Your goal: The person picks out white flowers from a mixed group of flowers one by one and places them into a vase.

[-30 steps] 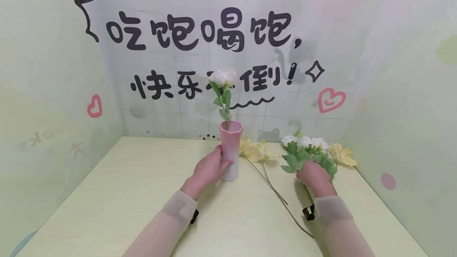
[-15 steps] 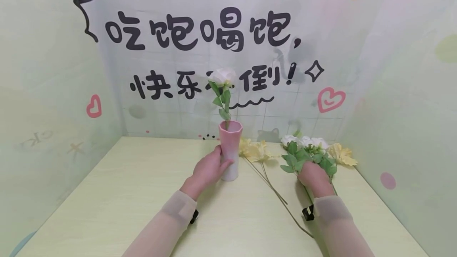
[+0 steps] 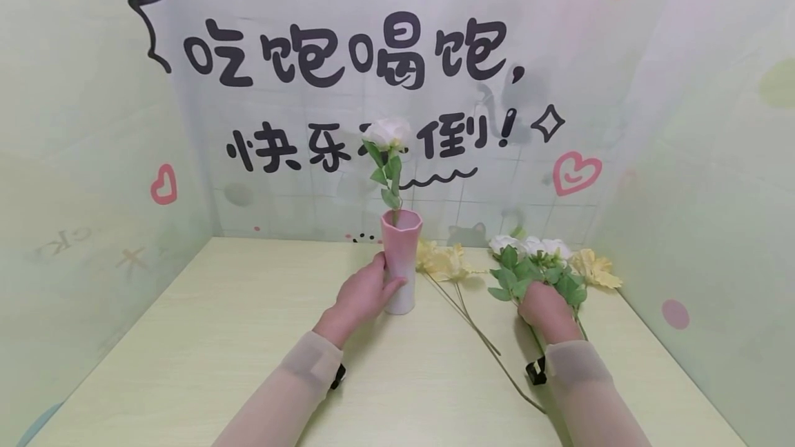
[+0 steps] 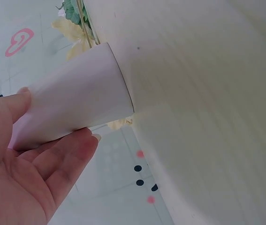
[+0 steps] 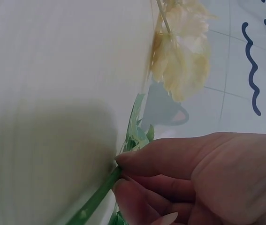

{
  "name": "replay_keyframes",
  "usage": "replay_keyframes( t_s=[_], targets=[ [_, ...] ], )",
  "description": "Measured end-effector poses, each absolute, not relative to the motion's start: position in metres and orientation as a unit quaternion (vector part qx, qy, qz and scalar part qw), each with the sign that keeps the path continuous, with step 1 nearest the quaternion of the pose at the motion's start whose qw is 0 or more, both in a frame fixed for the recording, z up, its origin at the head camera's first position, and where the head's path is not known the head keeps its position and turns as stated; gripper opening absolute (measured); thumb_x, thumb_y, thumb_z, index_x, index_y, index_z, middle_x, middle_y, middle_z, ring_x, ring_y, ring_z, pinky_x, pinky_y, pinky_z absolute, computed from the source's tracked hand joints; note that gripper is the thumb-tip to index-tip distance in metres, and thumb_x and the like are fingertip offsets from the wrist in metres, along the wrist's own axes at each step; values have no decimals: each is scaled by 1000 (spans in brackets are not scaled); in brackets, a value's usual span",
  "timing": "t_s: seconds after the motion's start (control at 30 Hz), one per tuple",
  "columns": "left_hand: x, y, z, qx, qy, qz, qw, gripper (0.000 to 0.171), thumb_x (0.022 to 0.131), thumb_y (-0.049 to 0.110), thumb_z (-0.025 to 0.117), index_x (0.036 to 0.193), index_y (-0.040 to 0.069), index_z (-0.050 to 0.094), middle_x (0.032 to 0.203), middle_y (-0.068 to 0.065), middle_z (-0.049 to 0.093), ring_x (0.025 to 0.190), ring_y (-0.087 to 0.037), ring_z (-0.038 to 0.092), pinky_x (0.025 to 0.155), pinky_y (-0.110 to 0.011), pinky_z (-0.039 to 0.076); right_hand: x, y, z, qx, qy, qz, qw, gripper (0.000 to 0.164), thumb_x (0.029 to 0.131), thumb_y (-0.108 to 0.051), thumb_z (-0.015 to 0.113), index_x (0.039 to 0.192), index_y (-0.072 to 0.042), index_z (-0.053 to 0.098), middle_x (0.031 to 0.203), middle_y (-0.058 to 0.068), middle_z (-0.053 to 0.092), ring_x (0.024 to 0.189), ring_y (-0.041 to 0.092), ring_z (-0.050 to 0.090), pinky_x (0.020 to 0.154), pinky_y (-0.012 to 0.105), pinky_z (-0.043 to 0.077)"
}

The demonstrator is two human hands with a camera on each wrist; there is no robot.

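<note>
A pink-to-white vase (image 3: 401, 254) stands upright on the table, with one white flower (image 3: 388, 135) on a leafy green stem rising out of its mouth. My left hand (image 3: 361, 290) grips the vase around its side; in the left wrist view the thumb and fingers lie on opposite sides of the vase's white lower body (image 4: 81, 89). At the right, my right hand (image 3: 546, 310) is down among green leaves below several white flowers (image 3: 546, 248). In the right wrist view its thumb and fingers pinch a green stem (image 5: 95, 199) close over the tabletop.
Yellow flowers (image 3: 452, 264) with long bare stems lie between the vase and the right hand. Another yellow flower (image 3: 595, 269) lies at the far right. The pale wooden table (image 3: 205, 336) meets printed walls at the back and sides.
</note>
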State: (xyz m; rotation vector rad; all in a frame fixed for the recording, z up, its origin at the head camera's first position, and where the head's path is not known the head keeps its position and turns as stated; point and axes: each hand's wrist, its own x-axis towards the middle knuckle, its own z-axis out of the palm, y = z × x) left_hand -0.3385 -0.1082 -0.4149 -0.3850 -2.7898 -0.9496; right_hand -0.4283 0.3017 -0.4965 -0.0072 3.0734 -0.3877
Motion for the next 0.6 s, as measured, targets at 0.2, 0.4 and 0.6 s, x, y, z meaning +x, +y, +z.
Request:
replay_keyframes(
  t_s=[0.2, 0.4, 0.6],
  targets=[
    [-339, -108, -416, -133, -935, -317, 86, 68, 111, 38, 68, 159, -4, 45, 151, -24, 66, 129, -42, 72, 105, -58, 61, -408, 287, -475, -12, 992, -126, 24, 13, 93, -14, 69, 82, -8, 64, 89, 18, 70, 77, 32, 64, 67, 50, 58],
    [-339, -108, -416, -135, -935, -317, 91, 66, 110, 37, 68, 157, -4, 46, 148, -24, 68, 127, -42, 73, 103, -58, 62, -377, 262, -442, 0, 989, -143, 22, 26, 93, -15, 70, 72, -10, 55, 76, 12, 61, 69, 28, 58, 64, 43, 52],
    [-337, -109, -416, -133, -935, -316, 93, 65, 111, 37, 67, 156, -5, 47, 147, -24, 68, 125, -41, 74, 101, -58, 63, -389, 267, -455, 2, 987, -158, 26, 29, 98, -22, 67, 73, -14, 55, 74, 8, 58, 68, 27, 57, 64, 41, 50]
  ],
)
